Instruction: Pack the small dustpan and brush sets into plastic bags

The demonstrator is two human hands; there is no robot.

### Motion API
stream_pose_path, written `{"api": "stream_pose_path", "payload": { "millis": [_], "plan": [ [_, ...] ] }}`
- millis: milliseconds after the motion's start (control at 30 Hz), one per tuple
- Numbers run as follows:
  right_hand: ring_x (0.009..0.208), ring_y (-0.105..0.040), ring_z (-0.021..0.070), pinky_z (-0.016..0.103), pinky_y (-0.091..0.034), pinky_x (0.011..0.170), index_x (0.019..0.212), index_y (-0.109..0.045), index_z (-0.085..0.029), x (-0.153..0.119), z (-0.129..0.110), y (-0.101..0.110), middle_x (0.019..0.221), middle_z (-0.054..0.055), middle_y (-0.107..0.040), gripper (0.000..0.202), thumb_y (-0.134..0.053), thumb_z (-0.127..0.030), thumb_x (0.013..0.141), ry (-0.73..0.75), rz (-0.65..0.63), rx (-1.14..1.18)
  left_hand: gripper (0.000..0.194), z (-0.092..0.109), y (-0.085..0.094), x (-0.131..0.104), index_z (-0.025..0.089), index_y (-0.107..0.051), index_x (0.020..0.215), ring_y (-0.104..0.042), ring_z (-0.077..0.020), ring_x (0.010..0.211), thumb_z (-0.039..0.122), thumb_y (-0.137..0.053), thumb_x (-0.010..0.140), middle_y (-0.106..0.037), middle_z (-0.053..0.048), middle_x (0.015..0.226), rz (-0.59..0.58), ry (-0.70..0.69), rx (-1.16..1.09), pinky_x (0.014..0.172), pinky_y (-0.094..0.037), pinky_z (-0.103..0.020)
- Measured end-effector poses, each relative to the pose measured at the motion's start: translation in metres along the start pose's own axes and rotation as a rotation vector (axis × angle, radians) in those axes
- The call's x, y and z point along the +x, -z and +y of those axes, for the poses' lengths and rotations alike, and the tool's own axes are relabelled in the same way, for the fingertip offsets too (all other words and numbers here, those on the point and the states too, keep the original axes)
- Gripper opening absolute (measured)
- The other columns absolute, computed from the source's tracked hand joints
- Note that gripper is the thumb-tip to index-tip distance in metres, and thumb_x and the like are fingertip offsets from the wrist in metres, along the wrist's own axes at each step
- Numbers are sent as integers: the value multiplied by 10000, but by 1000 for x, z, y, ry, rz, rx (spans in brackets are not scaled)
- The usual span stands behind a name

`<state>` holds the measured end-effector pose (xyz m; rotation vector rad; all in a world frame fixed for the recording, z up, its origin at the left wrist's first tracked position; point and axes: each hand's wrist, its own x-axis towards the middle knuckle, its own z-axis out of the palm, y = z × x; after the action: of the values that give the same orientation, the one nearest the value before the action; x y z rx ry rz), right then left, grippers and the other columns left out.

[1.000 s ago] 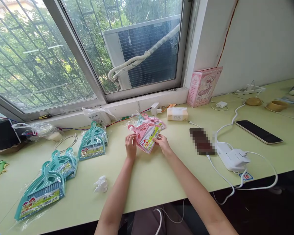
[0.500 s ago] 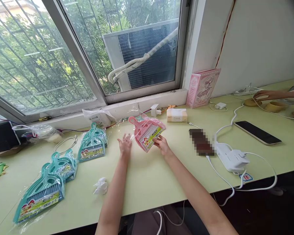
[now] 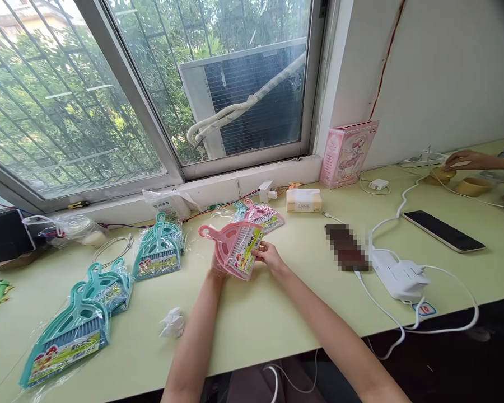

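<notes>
A pink dustpan-and-brush set [image 3: 232, 249] in clear wrap hangs tilted above the table, its handle pointing left and its printed label facing me. My right hand [image 3: 269, 256] pinches its lower right edge, thumb in front. Behind the left side of the set is my left hand [image 3: 217, 266]; its fingers are hidden, so I cannot tell whether they grip. Just beyond, another wrapped pink set [image 3: 269, 219] lies on the table beside a partly covered teal one [image 3: 239, 210]. Several teal sets lie to the left, among them one near the front [image 3: 67, 341] and one farther back [image 3: 157, 252].
A crumpled tissue [image 3: 173, 323] lies left of my forearms. Behind stand a tissue pack [image 3: 303, 200] and a pink box [image 3: 348, 154]. On the right are a power strip [image 3: 397, 274] with white cables, a phone [image 3: 443, 230], and another person's hand [image 3: 466, 159] over a tan round object.
The held pink set has come nearer and to the left, tilting further and uncovering the pink set behind it. My left hand, open beside it before, is now behind it.
</notes>
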<state>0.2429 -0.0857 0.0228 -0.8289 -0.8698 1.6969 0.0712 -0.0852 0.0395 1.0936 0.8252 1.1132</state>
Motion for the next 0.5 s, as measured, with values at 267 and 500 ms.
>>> {"api": "stream_pose_path", "payload": {
  "millis": [267, 500],
  "plan": [
    [794, -717, 164, 277, -606, 720, 871, -640, -185, 4, -3, 5, 888, 30, -753, 302, -798, -145, 617, 23, 265, 174, 830, -5, -10, 5, 218, -622, 1222, -548, -324, 1236, 827, -227, 818, -662, -128, 1214, -14, 118, -132, 1050, -381, -549],
    [876, -706, 182, 290, -596, 768, 895, -610, -198, 5, -5, 9, 965, 40, -744, 338, -769, -190, 597, 110, 358, 146, 674, -7, -8, 7, 265, -487, 1388, -541, -307, 1252, 676, -488, 854, -576, -99, 1367, 60, -6, -10, 997, -458, -479]
  ]
}}
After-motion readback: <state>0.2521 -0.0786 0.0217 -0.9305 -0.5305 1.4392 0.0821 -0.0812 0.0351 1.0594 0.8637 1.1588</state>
